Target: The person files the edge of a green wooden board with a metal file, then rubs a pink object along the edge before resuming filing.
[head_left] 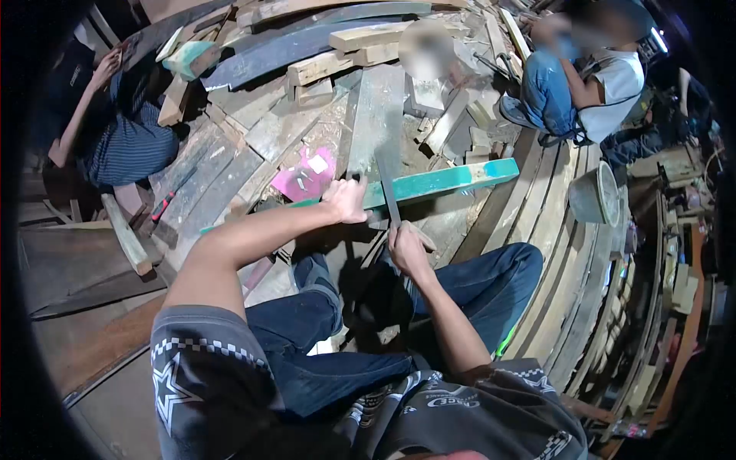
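Observation:
A green-painted wooden beam point(452, 180) lies crosswise in front of my knees, over the other boards. My left hand point(349, 201) is closed on the beam left of its middle, pressing it from above. My right hand point(409, 247) grips the near end of a long-bladed tool point(389, 192). Its flat grey blade points away from me and crosses the beam just right of my left hand. Whether it is a saw or a knife, I cannot make out. Behind the beam lies a pink sheet point(303, 176) with small white pieces on it.
Wood offcuts point(322, 67) are piled at the back. Long planks point(548, 207) run along my right, with a bucket point(596, 195) beside them. A screwdriver-like red-handled tool point(163, 205) lies at left. One person point(590, 84) sits back right, another point(126, 138) at left.

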The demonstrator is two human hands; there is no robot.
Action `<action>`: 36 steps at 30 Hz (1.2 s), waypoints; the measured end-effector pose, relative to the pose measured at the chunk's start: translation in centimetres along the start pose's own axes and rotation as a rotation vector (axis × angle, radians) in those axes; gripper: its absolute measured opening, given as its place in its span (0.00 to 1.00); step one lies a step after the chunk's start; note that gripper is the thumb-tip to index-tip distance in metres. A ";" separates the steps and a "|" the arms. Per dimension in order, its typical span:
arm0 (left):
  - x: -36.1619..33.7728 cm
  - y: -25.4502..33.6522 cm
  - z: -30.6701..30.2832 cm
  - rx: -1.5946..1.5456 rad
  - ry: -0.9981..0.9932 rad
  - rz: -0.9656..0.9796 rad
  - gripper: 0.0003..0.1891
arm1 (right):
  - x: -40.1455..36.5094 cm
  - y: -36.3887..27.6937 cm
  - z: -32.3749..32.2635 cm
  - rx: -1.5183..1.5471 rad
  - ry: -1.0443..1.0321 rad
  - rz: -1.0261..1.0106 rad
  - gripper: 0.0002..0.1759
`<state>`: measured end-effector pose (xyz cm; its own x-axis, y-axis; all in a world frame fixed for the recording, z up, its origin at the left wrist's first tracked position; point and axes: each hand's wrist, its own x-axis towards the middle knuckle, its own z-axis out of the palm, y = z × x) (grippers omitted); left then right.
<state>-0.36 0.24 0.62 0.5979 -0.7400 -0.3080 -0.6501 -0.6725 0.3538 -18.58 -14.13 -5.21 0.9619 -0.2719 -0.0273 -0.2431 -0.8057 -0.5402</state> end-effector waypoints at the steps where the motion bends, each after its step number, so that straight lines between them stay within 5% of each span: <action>1: 0.1 -0.1 0.5 0.012 0.021 0.008 0.41 | 1.3 -0.9 -0.6 0.012 -0.014 0.032 0.20; 6: 0.0 0.0 0.4 0.021 0.018 0.011 0.41 | 3.6 -3.5 -2.1 0.099 -0.043 0.152 0.20; 12: 0.1 -0.3 0.3 -0.004 0.017 0.019 0.40 | -2.9 -2.6 -3.8 0.016 -0.151 0.229 0.20; 18: 0.4 -0.2 0.5 0.003 0.018 0.003 0.42 | 3.5 -2.7 -1.7 0.058 -0.001 0.159 0.20; 27: 0.3 -0.1 0.4 0.009 0.013 -0.007 0.39 | -3.8 -3.1 -3.8 -0.031 -0.026 0.151 0.19; 33: 0.1 0.0 0.6 -0.012 0.028 -0.007 0.39 | 3.6 -1.9 -1.6 0.007 0.029 0.078 0.18; 36: 0.5 -0.2 0.2 0.027 0.008 0.016 0.42 | 0.8 -2.0 -1.8 -0.008 0.064 0.017 0.19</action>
<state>-0.03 0.04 0.24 0.5909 -0.7509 -0.2950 -0.6722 -0.6605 0.3346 -17.53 -13.69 -2.68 0.9478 -0.3183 0.0182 -0.2600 -0.8047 -0.5337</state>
